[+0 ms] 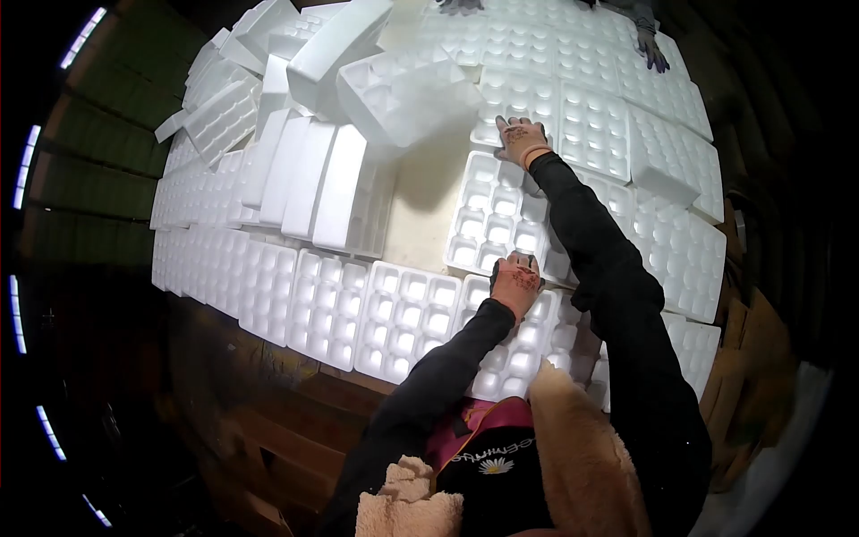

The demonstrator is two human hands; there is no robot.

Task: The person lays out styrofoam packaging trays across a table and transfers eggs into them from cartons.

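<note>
A white foam tray lies on the tabletop between two hands.
The left hand is at its near edge, the right hand at its far edge, over the neighbouring tray; the fingers are bent, but whether they grip I cannot tell. Tilted trays pile up far left; another person's hand shows far right.

I'd call it a workshop: foam trays piled upper left, strip lights far left, co-worker's gloved hand upper right.
</note>
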